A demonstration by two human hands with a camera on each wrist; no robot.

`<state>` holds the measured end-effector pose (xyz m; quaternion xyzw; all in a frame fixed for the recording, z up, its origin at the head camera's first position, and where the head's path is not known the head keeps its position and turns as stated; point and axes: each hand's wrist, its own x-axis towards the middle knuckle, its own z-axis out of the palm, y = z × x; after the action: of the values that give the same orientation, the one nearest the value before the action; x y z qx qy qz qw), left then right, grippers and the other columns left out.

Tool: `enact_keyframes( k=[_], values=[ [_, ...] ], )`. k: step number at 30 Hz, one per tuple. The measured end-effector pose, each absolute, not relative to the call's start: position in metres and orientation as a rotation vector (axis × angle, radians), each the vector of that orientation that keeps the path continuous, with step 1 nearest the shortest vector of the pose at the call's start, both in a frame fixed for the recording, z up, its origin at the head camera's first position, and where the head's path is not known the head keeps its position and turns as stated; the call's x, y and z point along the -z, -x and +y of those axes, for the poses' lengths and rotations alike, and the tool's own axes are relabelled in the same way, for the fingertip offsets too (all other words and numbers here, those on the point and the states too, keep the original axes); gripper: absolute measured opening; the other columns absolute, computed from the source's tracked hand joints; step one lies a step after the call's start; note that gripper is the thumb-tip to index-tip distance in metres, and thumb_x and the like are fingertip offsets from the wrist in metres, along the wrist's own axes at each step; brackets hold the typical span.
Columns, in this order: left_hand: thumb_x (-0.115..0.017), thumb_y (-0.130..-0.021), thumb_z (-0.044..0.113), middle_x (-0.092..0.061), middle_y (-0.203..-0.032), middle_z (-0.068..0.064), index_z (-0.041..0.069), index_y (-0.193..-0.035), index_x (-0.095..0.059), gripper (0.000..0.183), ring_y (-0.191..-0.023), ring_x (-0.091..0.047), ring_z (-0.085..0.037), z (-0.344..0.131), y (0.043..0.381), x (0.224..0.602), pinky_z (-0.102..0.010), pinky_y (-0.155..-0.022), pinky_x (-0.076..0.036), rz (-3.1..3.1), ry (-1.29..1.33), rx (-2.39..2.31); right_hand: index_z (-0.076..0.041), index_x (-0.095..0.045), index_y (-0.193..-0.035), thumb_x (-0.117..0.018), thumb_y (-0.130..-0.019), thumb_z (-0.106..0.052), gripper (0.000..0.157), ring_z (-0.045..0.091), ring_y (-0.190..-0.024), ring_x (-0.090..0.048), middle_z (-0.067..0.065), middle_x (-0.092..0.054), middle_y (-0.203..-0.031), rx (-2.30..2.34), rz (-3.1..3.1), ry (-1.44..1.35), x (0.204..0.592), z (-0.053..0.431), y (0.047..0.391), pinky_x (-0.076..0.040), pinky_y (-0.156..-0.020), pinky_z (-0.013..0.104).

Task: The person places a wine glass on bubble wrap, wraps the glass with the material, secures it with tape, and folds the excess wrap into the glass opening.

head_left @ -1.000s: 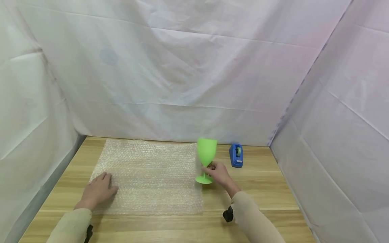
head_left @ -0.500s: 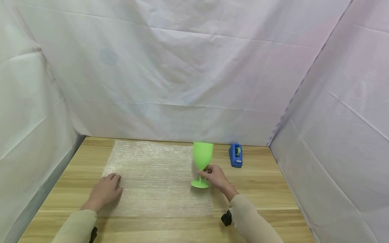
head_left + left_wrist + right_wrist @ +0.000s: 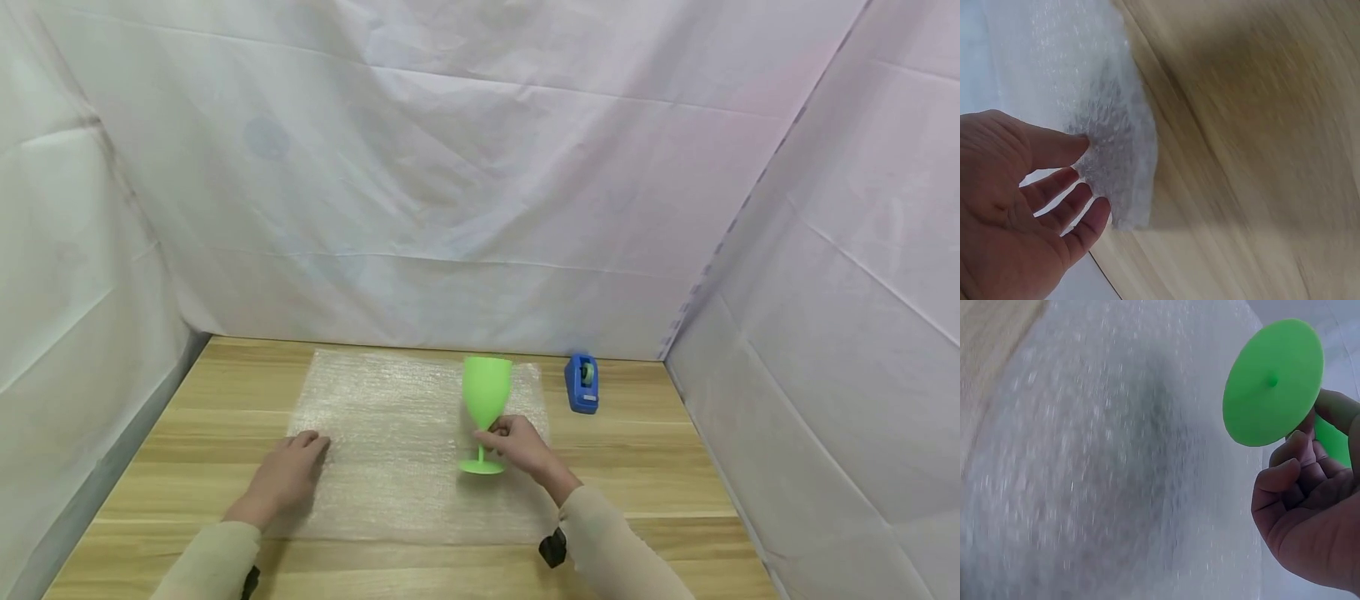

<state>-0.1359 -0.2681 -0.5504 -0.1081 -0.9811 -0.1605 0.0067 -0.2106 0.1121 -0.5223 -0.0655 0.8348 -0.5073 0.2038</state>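
Observation:
A bright green plastic goblet [image 3: 486, 392] stands upright in my right hand [image 3: 520, 445], which pinches its stem just under the bowl. Its round foot [image 3: 1269, 381] is lifted over the bubble wrap [image 3: 390, 467], as the right wrist view shows; a soft shadow falls on the sheet below. My left hand [image 3: 288, 475] rests at the left edge of the bubble wrap. Seen from the left wrist, its thumb [image 3: 1063, 149] and fingers lie apart against the edge of the sheet, loosely extended.
A blue tape dispenser [image 3: 582, 383] stands at the back right of the wooden table [image 3: 637, 500], to the right of the sheet. White cloth walls [image 3: 450, 208] close off the back and both sides.
The bubble wrap has slid to the right along the table together with my left hand. My right hand has brought the goblet left and a little nearer, so it is now over the sheet.

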Motion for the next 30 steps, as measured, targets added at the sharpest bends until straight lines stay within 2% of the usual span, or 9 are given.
enact_keyframes(
  k=[6,12,17,19,25,30],
  values=[
    [-0.062,-0.085,-0.005,-0.060,-0.125,-0.025,-0.006,-0.124,-0.059,0.039,-0.115,-0.056,-0.046,-0.261,0.139,0.552,-0.059,-0.098,-0.046,-3.028,0.374,0.535,-0.005,-0.069,-0.092,-0.070,-0.088,-0.039,0.035,0.020,-0.078,-0.060,0.008,-0.067,-0.081,1.388,2.280,0.209,0.524,0.100,0.202,-0.051,-0.069,0.030],
    [-0.074,-0.080,0.006,-0.064,-0.123,-0.018,0.002,-0.119,-0.064,0.040,-0.116,-0.057,-0.043,-0.257,0.140,0.556,-0.063,-0.095,-0.045,-3.018,0.368,0.519,-0.004,-0.070,-0.091,-0.071,-0.088,-0.037,0.034,0.015,-0.073,-0.060,0.002,-0.066,-0.075,1.375,2.250,0.241,0.526,0.087,0.196,-0.050,-0.066,0.027],
    [-0.076,-0.078,0.006,-0.063,-0.124,-0.020,0.000,-0.120,-0.064,0.045,-0.116,-0.057,-0.043,-0.253,0.141,0.556,-0.060,-0.098,-0.045,-3.035,0.390,0.610,-0.002,-0.071,-0.090,-0.071,-0.089,-0.034,0.032,0.020,-0.072,-0.061,0.017,-0.070,-0.079,1.378,2.234,0.260,0.529,0.077,0.192,-0.048,-0.062,0.026],
    [-0.076,-0.078,0.007,-0.062,-0.125,-0.020,-0.001,-0.121,-0.063,0.045,-0.116,-0.057,-0.043,-0.251,0.141,0.556,-0.059,-0.099,-0.045,-3.047,0.389,0.638,-0.002,-0.071,-0.087,-0.070,-0.088,-0.033,0.031,0.019,-0.069,-0.060,0.018,-0.070,-0.080,1.375,2.230,0.262,0.530,0.072,0.190,-0.046,-0.061,0.025],
    [-0.077,-0.078,0.010,-0.062,-0.126,-0.019,0.000,-0.121,-0.063,0.046,-0.118,-0.056,-0.043,-0.246,0.141,0.556,-0.059,-0.100,-0.044,-3.063,0.377,0.615,-0.005,-0.068,-0.077,-0.071,-0.087,-0.033,0.030,0.011,-0.059,-0.050,0.000,-0.059,-0.061,1.381,2.212,0.255,0.532,0.061,0.184,-0.041,-0.055,0.023],
    [-0.077,-0.079,0.010,-0.061,-0.127,-0.020,-0.001,-0.122,-0.063,0.046,-0.120,-0.055,-0.042,-0.242,0.139,0.552,-0.058,-0.102,-0.043,-3.055,0.400,0.621,0.001,-0.069,-0.077,-0.071,-0.087,-0.032,0.034,0.009,-0.053,-0.045,0.000,-0.058,-0.058,1.416,2.167,0.237,0.535,0.053,0.180,-0.036,-0.051,0.020]
  ],
)
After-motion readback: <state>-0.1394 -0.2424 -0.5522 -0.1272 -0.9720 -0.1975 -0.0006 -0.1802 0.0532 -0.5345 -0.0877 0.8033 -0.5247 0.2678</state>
